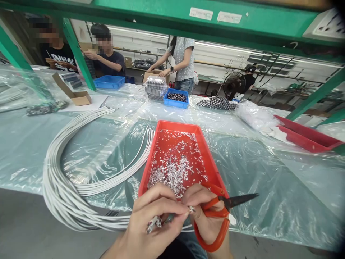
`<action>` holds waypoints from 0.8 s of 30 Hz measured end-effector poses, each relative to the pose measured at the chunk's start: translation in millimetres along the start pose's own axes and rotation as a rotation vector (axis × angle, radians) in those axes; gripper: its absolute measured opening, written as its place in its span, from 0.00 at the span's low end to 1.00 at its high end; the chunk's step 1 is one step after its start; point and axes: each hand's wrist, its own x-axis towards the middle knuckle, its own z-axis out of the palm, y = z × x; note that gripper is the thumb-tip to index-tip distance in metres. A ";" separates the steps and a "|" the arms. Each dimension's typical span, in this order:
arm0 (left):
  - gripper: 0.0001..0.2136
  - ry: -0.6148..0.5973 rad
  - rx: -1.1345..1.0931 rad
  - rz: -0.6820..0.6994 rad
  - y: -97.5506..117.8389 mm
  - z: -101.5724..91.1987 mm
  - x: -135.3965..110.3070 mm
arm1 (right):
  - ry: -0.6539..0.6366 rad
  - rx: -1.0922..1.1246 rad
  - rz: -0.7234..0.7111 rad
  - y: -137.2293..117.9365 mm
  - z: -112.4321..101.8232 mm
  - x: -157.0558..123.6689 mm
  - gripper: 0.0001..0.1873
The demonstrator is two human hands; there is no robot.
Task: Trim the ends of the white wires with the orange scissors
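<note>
My left hand [155,219] is closed around the stripped ends of several white cables, with shiny foil-wrapped tips [154,223] showing between the fingers. Its thumb and forefinger pinch one cable end [191,209]. Against that same end press the fingertips of my right hand [203,212], which also carries a pair of scissors [215,216] with orange handles looped over the fingers. The dark blades point right, away from the cable. Under both hands lies a red tray [212,158] scattered with silvery foil scraps [172,172]. A bundle of white cables [58,172] curves in from the left.
Plastic sheeting [256,176] covers the table. Beyond the tray stand a blue bin [176,104] of small dark parts and a clear pack [155,88]. A red bin [304,138] sits at right. Green shelf framing [161,18] spans overhead. Several co-workers are across the table.
</note>
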 end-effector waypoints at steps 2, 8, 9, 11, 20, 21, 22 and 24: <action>0.09 -0.002 -0.014 0.007 -0.3 0.8 -0.6 | -0.032 -0.019 -0.053 0.6 -1.9 1.0 0.11; 0.08 -0.019 -0.069 0.027 -0.1 3.6 -2.1 | -0.003 -0.043 -0.153 -6.2 4.6 5.4 0.06; 0.08 -0.018 -0.067 0.043 0.5 3.7 -2.2 | 0.002 -0.042 -0.163 -7.5 6.1 5.9 0.06; 0.08 -0.014 -0.058 0.072 1.7 3.5 -2.3 | 0.001 -0.038 -0.176 -9.1 8.0 6.2 0.06; 0.05 0.019 -0.017 0.088 0.9 2.4 -8.0 | -0.009 -0.063 -0.220 -6.8 8.0 8.6 0.06; 0.04 0.016 -0.003 0.079 0.2 2.3 -8.9 | -0.008 -0.068 -0.217 -6.7 8.1 8.4 0.07; 0.04 0.005 0.008 0.072 -0.4 2.2 -9.6 | -0.004 -0.072 -0.209 -6.6 8.1 7.8 0.08; 0.04 -0.021 0.016 0.058 -1.2 2.2 -10.3 | -0.001 -0.073 -0.187 -6.5 8.3 5.8 0.08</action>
